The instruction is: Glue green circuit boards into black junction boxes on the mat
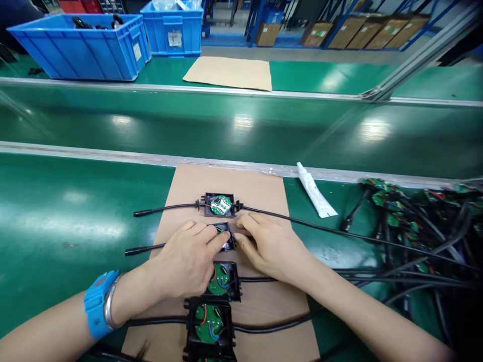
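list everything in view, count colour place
racks: several, blue, background
boxes: several, brown, among racks
red containers: unclear, red, top left
bins: 2, blue, far left
metal post: 1, grey, upper right
work surfaces: 3 strips, green, throughout
cardboard sheets: 2, tan, far surface, under hands
tube: 1, white, near surface, right
housings with boards: 4 plus a partial, black, green inside, column on near sheet
loose boards: many, green, heap at right
cables: many, black, housings and heap
wristband: 1, blue, left wrist
bangle: 1, silver, left wrist
left hand: 1, bare, on second housing from top
right hand: 1, bare, same housing's right end
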The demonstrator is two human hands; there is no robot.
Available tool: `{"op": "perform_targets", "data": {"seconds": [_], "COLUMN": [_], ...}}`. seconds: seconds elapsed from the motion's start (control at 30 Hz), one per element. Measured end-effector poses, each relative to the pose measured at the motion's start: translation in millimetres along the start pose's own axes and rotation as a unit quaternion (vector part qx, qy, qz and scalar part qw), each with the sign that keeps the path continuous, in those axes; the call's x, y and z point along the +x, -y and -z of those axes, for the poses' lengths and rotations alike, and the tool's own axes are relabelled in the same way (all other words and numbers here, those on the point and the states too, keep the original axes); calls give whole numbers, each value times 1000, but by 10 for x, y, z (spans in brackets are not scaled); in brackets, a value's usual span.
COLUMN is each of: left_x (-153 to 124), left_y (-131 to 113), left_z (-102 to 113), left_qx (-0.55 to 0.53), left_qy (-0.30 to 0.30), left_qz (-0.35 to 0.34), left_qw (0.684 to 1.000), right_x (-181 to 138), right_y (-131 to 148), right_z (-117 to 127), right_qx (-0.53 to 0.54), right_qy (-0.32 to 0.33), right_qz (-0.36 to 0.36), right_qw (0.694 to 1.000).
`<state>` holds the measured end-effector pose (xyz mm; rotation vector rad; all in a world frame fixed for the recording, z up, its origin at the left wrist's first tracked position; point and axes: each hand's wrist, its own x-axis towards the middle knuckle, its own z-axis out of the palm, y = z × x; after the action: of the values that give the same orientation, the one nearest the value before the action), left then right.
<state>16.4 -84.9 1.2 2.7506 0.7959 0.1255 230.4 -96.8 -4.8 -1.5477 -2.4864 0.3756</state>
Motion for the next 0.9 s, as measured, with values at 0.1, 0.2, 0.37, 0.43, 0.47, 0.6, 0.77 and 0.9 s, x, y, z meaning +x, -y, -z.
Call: {"op": "perform_targets", "data": {"seconds": [0.1,0.2,0.37,0.43,0.47,0.6,0.77,0.9], "left_x": [23,0,-72,-27,13,169,170,218], "left_y": [-31,-81,24,184,281,608,654,568], "left_z": [10,36,93,110,118,163,280,341], "left_qx": [46,64,-55,-71,-57,-4,-50,-28], "left_qy": [5,7,-35,-111,-137,-96,-80,-53], "left_qz": [-14,-18,-33,18,58,159,173,186], "left_qw": [999,998,997,991,987,983,980,981], "right_x": [-12,-38,-30,46,93,191,71,149], "right_y": [-39,-17,-89,-200,-260,-392,-197,-42], "right_z": [-97,-109,63,68,46,-39,234,492], "right_qx": [98,132,130,100,89,96,86,26], "right_qy": [-48,-71,-36,-92,-119,-134,-119,13], "right_qz": [44,64,74,43,23,-12,-5,-33], "right_qw": [993,987,988,990,989,986,989,999]}}
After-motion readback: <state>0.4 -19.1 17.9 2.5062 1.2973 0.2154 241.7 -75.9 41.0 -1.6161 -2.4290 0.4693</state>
